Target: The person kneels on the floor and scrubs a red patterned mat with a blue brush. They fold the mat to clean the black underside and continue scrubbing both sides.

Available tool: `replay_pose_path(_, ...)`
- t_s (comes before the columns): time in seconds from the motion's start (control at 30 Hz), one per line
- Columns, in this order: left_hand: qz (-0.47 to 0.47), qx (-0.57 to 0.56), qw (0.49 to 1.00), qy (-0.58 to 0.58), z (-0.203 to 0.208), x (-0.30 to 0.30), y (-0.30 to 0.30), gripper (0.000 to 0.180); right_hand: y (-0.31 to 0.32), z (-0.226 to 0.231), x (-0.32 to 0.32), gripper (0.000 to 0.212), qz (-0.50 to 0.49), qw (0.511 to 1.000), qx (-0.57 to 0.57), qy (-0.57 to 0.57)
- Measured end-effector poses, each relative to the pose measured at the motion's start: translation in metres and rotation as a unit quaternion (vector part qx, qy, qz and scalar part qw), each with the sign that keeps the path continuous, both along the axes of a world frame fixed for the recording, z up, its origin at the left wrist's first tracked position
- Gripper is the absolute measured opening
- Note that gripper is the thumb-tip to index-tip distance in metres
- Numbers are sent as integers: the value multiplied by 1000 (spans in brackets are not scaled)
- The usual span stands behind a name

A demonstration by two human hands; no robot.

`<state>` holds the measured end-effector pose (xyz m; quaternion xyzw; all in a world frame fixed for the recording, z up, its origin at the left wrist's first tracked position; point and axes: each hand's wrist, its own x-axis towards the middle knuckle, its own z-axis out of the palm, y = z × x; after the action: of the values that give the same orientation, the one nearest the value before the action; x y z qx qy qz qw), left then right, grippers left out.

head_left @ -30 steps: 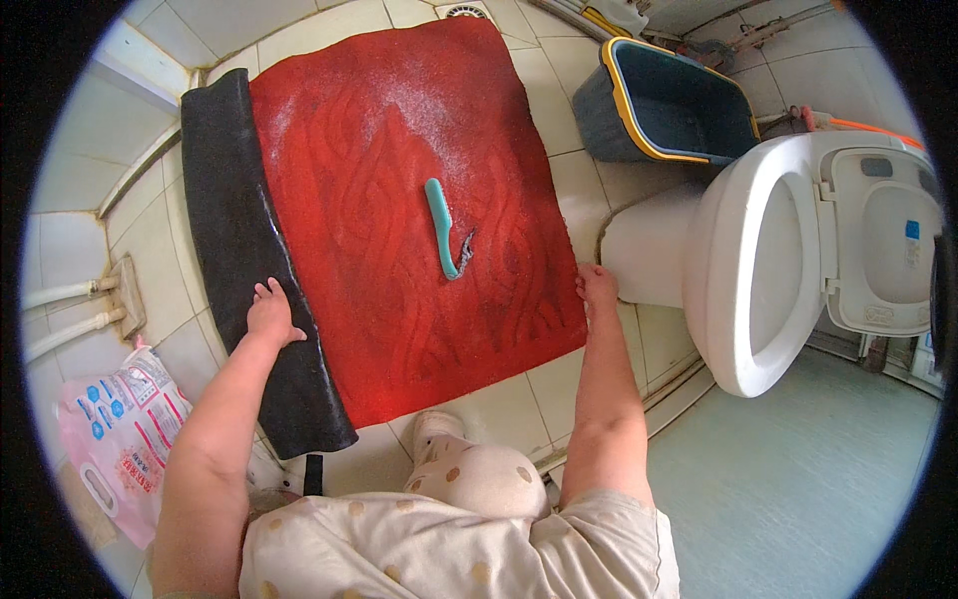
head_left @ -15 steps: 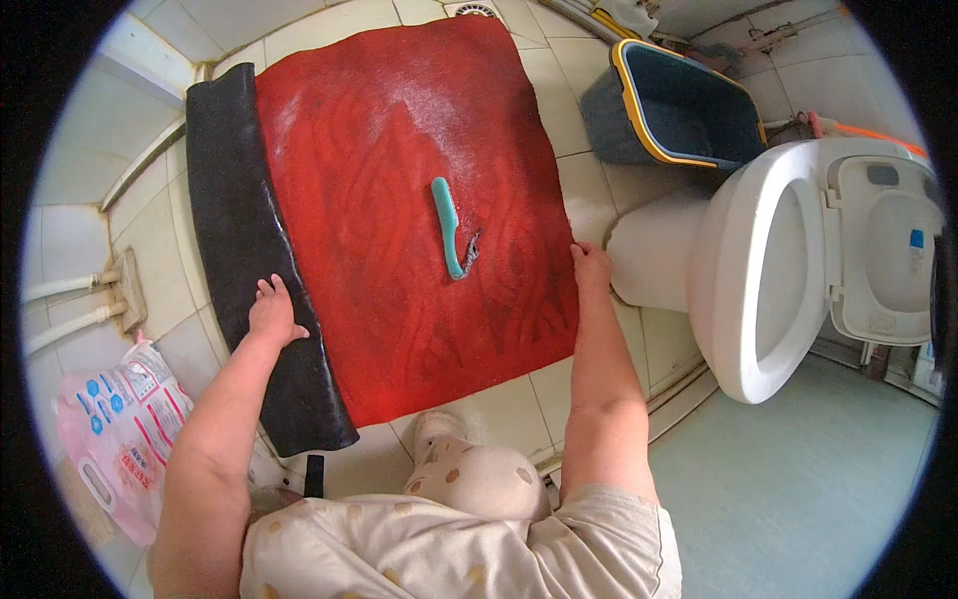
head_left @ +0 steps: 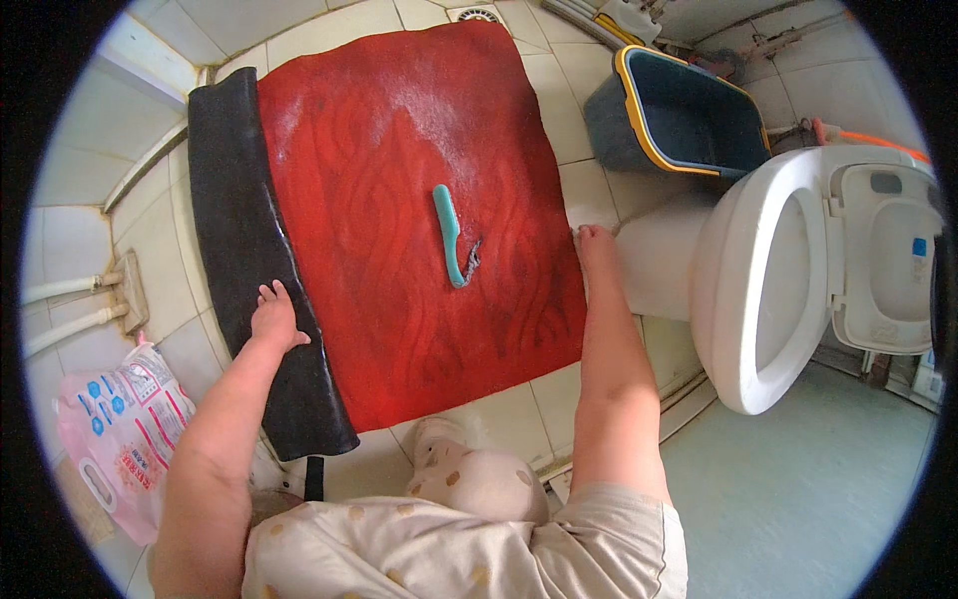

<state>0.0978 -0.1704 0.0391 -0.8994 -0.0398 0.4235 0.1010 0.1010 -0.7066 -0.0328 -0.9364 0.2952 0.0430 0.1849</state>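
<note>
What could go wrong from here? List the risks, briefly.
The teal brush lies loose on the red mat and might slide if the mat is pulled.
The folded black edge could spring back if the left hand lifts off.
The right hand, near the toilet base, might knock it.

One mat (head_left: 369,220), one brush (head_left: 445,222)

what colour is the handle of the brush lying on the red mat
The brush handle is teal, seen best in the head view.
</note>
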Motion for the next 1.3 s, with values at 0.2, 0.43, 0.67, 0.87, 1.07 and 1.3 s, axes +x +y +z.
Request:
replay_pose_path(0.2, -2, -3, 1000, 5, -3, 1, -1, 120, -30, -42, 0, 27, -109, 968, 225, 11)
replay_pose_path(0.43, 0, 16, 1000, 6, -2, -1, 5, 120, -1, -7, 11, 30, -67, 973, 215, 53)
replay_pose_path(0.67, -3, 5, 1000, 0, -6, -2, 7, 120, -50, -64, 0, 32, -233, 951, 184, -85)
replay_pose_path(0.87, -14, 0, 1000, -7, -11, -2, 7, 123, -14, 7, -22, 29, -120, 984, 121, 42)
replay_pose_path(1.07, -20, 1, 1000, -4, -11, -3, 6, 124, -9, -8, -29, 26, -246, 905, 345, 22)
replay_pose_path(1.3, -14, 4, 1000, -1, -12, -2, 8, 124, -7, 3, -31, 29, -218, 884, 413, 35)
